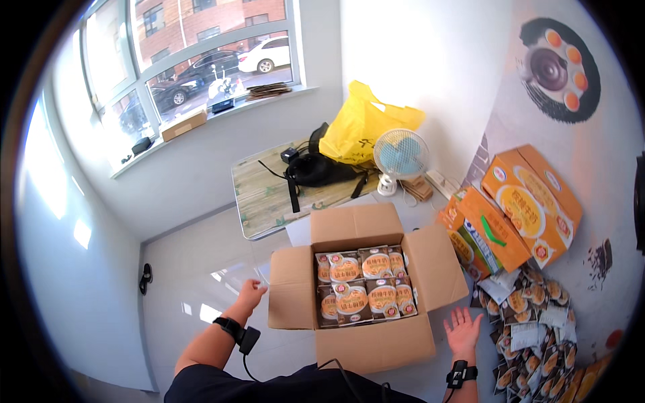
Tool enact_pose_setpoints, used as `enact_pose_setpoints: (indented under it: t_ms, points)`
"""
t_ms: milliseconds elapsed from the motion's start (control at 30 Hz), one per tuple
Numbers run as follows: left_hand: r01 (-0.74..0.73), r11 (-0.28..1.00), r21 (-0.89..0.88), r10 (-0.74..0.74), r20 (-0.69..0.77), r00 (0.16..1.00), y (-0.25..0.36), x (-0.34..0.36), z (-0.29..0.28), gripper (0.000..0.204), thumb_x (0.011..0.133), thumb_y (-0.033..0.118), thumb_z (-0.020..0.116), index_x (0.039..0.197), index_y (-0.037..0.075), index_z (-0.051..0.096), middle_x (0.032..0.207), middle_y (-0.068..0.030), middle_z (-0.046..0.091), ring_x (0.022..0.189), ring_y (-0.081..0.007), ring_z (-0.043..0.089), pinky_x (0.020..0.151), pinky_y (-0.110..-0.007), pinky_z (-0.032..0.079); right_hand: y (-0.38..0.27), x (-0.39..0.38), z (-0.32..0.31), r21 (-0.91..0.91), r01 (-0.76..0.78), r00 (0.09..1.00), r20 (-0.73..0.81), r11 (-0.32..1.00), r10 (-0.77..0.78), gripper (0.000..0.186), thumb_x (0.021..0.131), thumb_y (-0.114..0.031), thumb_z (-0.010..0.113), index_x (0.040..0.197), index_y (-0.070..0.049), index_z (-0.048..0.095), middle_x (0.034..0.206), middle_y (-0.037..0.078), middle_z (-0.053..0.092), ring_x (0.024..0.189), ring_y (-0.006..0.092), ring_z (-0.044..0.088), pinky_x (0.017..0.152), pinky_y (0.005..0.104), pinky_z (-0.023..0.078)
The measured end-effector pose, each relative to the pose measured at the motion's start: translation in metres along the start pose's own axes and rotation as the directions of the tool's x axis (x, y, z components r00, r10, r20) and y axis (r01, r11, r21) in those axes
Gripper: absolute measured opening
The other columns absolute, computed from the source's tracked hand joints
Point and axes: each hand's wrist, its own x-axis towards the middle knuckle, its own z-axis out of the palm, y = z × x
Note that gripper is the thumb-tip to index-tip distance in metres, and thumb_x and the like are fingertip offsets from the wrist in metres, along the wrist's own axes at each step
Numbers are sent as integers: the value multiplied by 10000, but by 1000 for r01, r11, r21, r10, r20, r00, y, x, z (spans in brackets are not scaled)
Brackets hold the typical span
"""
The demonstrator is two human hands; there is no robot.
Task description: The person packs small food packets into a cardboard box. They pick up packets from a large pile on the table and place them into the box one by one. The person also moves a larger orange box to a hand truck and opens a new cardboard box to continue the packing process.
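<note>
L hand out front, fingers partly curled; L forearm angled up & to R. R hand palm up, fingers spread, R forearm approx. vert. in view.

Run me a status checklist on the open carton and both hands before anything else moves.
1. Cardboard carton open, four flaps folded outward: ok.
2. Packed packets below the flap line: ok, grouped inside the walls.
3. Layers beneath the visible packets: cannot tell, hidden.
4. Right hand free: ok, palm showing, nothing in it.
5. Left hand free: cannot tell, its fingers are curled near the left flap.
6. Loose packets at right neatly stacked: not ok, jumbled in a heap.
</note>
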Motion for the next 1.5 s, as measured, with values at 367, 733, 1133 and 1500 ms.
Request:
enact_pose_setpoints:
  t_ms: [367,733,1133,1500]
  points:
    - [500,749,-436,-140,633,761,-14,-52,-13,396,956,407,342,1060,96,564,910,-58,649,859,-188,596,829,-363,427,22,9,75,-504,-4,993,99,864,62,763,864,-672,212,1390,-122,263,1339,112,421,1313,217,260,1058,515,10]
    - [-158,961,-226,275,794,541,87,-125,39,651,917,565,282,1344,87,395,1413,-104,339,1356,-276,164,1092,-401,130,36,-20,44,-948,238,949,274,213,158,643,929,-539,282,1375,-76,289,1175,127,554,1144,245,439,968,393,308]
    - [-114,986,-125,169,741,650,88,-118,46,669,906,578,293,1343,78,381,1356,-127,399,1305,-284,269,1068,-408,190,-17,-56,57,-505,-45,914,328,862,240,610,935,-509,318,1367,-81,282,1042,109,582,959,204,556,800,318,446]
    - [257,910,-325,44,692,721,92,-3,8,657,894,552,394,1368,102,326,1362,-91,387,1339,-224,170,1081,-433,100,59,25,59,-859,216,957,279,464,73,692,847,-250,613,1377,-11,238,1307,139,436,1210,223,396,993,312,295]
